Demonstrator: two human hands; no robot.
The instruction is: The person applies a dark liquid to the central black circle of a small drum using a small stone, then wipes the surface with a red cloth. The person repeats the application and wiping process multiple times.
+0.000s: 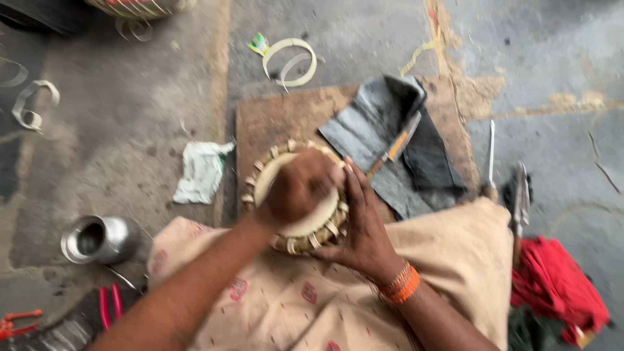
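Note:
A small round woven basket (325, 224) of pale cane strips rests on my lap and the edge of a wooden board (273, 120). My left hand (299, 185) is closed into a fist and presses down inside the basket's mouth. My right hand (364, 227) cups the basket's right side, fingers flat against the rim; orange thread bands circle that wrist. The picture is blurred, so the weave detail is unclear.
A knife (398, 144) lies on a dark grey cloth (390, 130) on the board. A steel pot (101, 239) and red-handled pliers (109, 305) are at left, a white rag (201, 170), cane loops (292, 60), metal tools (519, 195) and red cloth (559, 286) at right.

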